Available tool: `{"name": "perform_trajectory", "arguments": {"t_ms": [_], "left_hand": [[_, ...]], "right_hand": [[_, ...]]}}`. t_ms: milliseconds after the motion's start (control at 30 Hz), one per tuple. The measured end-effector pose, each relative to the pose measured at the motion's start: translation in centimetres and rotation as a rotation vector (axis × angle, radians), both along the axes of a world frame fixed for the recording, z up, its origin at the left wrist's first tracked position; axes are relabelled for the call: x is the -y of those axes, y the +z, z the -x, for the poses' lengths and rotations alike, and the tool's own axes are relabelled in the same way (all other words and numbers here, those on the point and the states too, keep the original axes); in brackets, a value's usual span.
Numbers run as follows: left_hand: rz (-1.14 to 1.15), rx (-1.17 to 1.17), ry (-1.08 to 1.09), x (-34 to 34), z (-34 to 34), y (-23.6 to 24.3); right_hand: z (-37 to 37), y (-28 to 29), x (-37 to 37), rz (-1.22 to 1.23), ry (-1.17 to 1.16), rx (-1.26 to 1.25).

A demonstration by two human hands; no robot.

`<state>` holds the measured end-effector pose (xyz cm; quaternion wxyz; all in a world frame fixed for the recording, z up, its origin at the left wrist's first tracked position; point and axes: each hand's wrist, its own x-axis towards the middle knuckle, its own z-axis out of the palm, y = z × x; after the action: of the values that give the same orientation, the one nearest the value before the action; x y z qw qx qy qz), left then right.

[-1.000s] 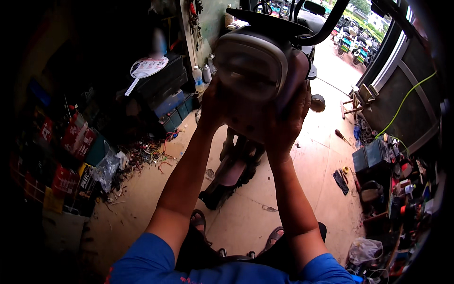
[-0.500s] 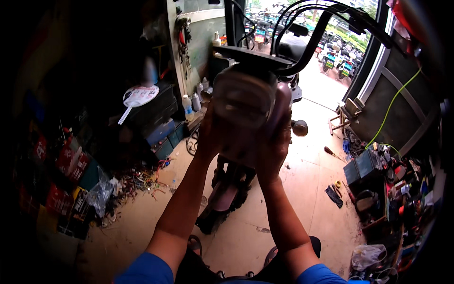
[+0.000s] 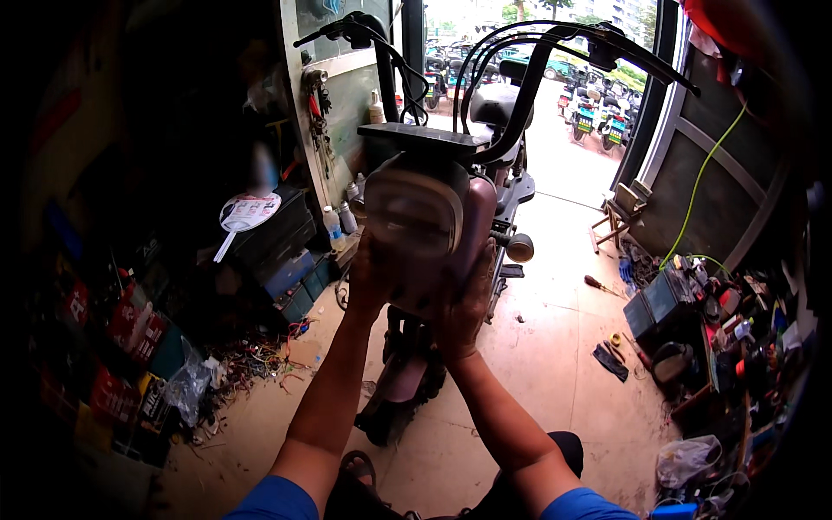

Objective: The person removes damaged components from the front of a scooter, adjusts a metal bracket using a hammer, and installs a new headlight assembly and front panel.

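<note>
An electric scooter stands upright before me, its front toward me. Its rounded headlight sits high on a dull pink front panel. On the panel's left edge, below the headlight, my left hand is closed; its fingers are dark and partly hidden. Lower on the right edge, my right hand presses against the panel, fingers pointing up along its side. Together the hands hold the panel between them. Above are the black handlebar and a flat black rack. A round turn signal sticks out at the right.
Loose wires and boxes litter the left floor. A hand fan lies on dark cases. Right are a screwdriver, a wooden stool and a cluttered bench. Parked scooters show beyond the doorway.
My view has shifted, so the scooter sits lower and farther left in it, with more of the handlebar showing. Both hands remain on the front panel.
</note>
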<state>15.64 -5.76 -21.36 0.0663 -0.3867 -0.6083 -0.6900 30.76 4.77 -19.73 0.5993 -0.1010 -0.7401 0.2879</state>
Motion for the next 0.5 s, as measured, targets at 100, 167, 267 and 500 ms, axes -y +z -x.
{"name": "perform_trajectory", "arguments": {"t_ms": [100, 167, 267, 500], "left_hand": [[-0.08, 0.021, -0.016, 0.0, -0.6, 0.3], [-0.125, 0.18, -0.097, 0.0, -0.3, 0.2], [-0.115, 0.182, -0.035, -0.5, -0.2, 0.0], [-0.024, 0.078, 0.149, -1.1, 1.0, -0.7]], "right_hand": [[-0.5, 1.0, 0.2, -0.073, -0.072, 0.017], [-0.1, 1.5, 0.1, -0.01, -0.075, 0.019], [0.3, 0.2, -0.2, 0.132, -0.029, -0.037], [0.2, -0.2, -1.1, 0.34, 0.045, 0.103]]}}
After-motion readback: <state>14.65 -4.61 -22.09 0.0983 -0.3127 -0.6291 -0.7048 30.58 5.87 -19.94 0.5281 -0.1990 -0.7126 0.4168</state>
